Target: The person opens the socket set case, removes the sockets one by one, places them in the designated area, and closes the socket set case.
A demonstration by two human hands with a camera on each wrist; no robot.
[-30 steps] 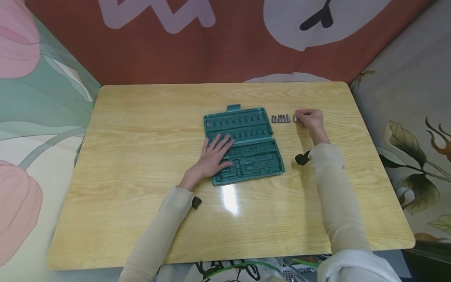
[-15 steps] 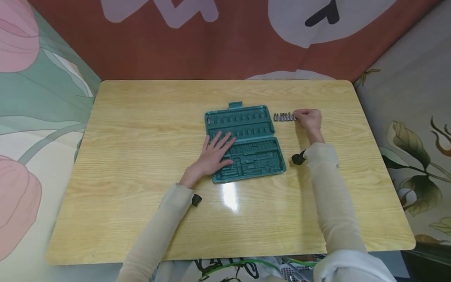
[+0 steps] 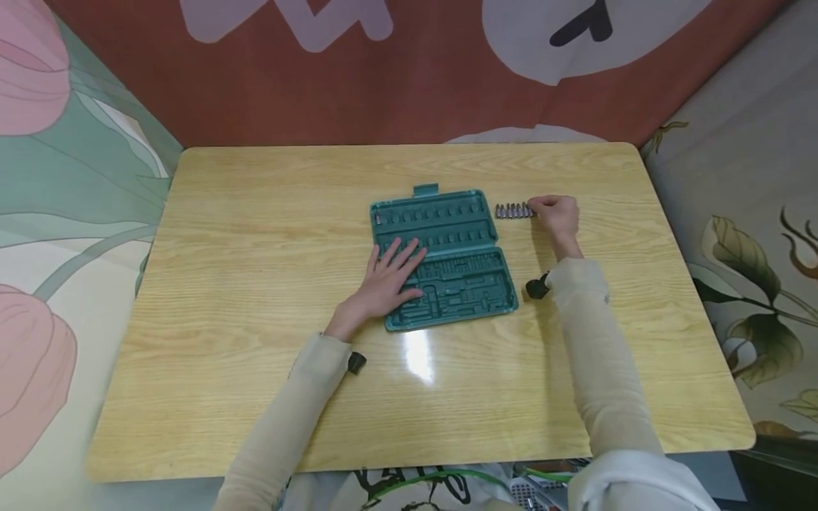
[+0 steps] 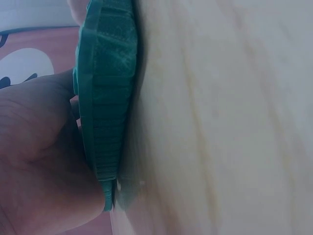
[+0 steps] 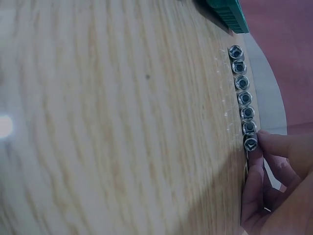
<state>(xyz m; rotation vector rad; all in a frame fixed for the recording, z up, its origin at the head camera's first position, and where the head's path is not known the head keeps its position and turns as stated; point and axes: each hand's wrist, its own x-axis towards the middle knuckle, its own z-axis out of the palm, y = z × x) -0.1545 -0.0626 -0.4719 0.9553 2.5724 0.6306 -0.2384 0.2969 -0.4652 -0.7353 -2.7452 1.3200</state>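
Observation:
An open green tool case (image 3: 450, 284) lies flat on the table, its moulded slots facing up. My left hand (image 3: 382, 287) rests spread over its left side; in the left wrist view the palm presses near the case's edge (image 4: 105, 98). One small metal socket (image 3: 378, 218) sits in the upper left slot. Right of the case, several shiny sockets (image 5: 245, 98) stand side by side in a tight row. My right hand (image 3: 558, 216) pinches the end socket (image 5: 250, 144) between thumb and fingers, up against the row. Part of that socket is hidden by the fingers.
The wooden table (image 3: 255, 284) extends left and in front of the case. A reddish patterned curtain (image 3: 383, 92) hangs behind the table's far edge, with printed cloth at both sides. Cables (image 3: 447, 474) show below the near edge.
My right hand has moved left with the pinched socket, from a small gap apart to the row's right end. My left hand stays on the case.

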